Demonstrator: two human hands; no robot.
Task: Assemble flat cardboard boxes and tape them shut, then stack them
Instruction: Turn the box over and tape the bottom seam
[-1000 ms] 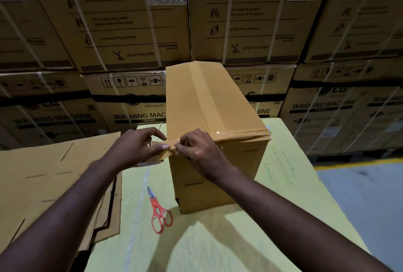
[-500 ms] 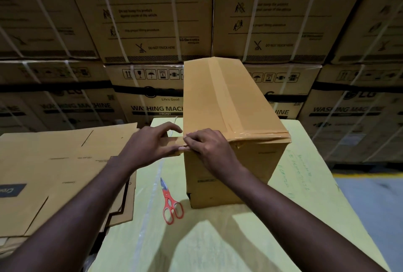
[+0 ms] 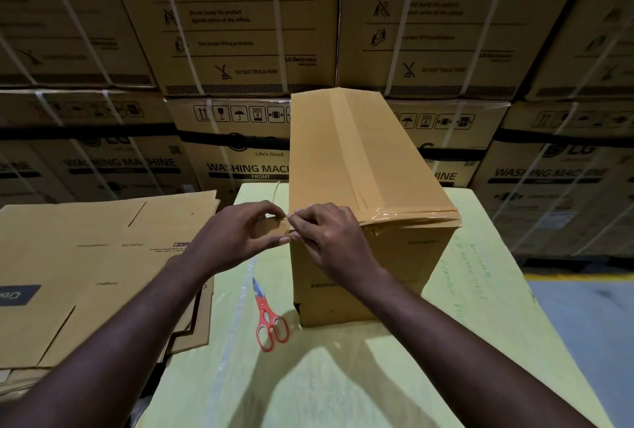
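Box (image 3: 370, 166) stands assembled mid table (image 3: 487, 307), running to its far edge. Top seam taped, cross strip of tape (image 3: 411, 215) over near end. Your left hand (image 3: 236, 239) and right hand (image 3: 329, 239) both pinch that strip at the box's near-left corner. Left, likely: severing, stacking, flat blanks (image 3: 103, 256).

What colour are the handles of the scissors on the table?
Orange-red; the scissors show best in the head view.

Red-handled scissors (image 3: 269, 319) on a pale green surface (image 3: 487, 307), with warehouse cartons (image 3: 247, 33) behind.
The scissors lay with blades pointing away. The strapped washing-machine cartons stood stacked in a wall beyond the surface; grey floor (image 3: 590, 331) with a yellow line showed at right.
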